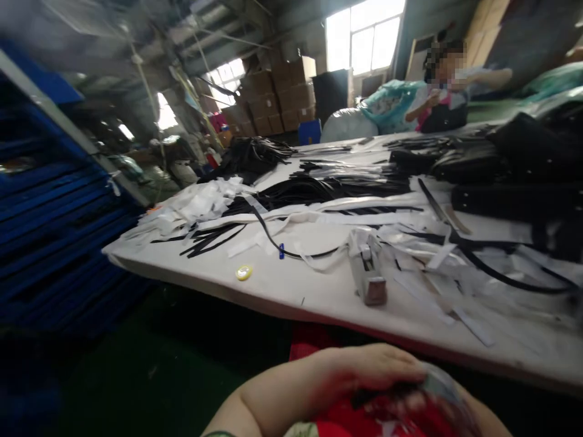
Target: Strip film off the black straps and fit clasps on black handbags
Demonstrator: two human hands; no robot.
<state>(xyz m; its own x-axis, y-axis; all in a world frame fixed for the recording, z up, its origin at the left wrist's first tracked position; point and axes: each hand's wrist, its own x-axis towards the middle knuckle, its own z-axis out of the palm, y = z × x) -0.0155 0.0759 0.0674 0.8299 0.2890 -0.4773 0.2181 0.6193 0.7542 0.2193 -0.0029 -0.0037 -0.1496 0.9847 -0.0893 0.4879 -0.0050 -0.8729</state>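
Note:
Close to my body, below the table's front edge, my left hand [385, 366] lies with its fingers together on a dark thing, partly covered by clear plastic [439, 385]. My right hand [414, 402] is at the same bundle, its fingers blurred and partly hidden by the plastic. What the dark thing is, I cannot make out. A red garment [337, 419] shows beneath my hands. On the table just ahead stands a grey tape dispenser [368, 270]. Left of it lie a round yellow-rimmed item [244, 272] and a small blue item [281, 250].
The white-covered table [273, 291] carries black straps [310, 189], white strips [195, 203] and a pile of black goods [514, 158]. Across it, a person [449, 91] handles something. Blue racks [59, 230] stand left; stacked cartons [276, 94] and filled sacks [392, 103] are behind.

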